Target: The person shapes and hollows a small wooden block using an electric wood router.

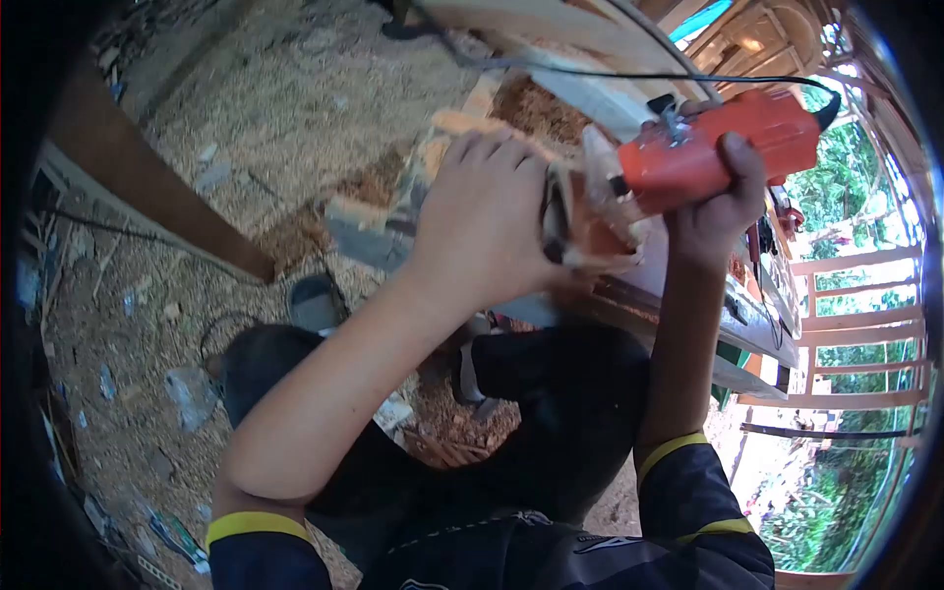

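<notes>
My right hand (723, 197) is wrapped around the orange-red body of a corded trim router (698, 152), its thumb over the top. The router lies on its side, with a clear plastic base facing left. Close to that base is a small brown wooden piece (602, 221), blurred by motion. My left hand (482, 216) grips this piece from the left, knuckles upward; most of its grip is hidden behind the back of the hand. Whether router and wood touch, I cannot tell.
A black cord (590, 71) runs from the router across the top. Behind my hands lies a workbench (629, 108) with boards and heaped sawdust (541, 108). A brown wooden post (147, 167) leans at left. Wood shavings and scraps cover the ground (324, 88). Wooden rails (855, 320) stand at right.
</notes>
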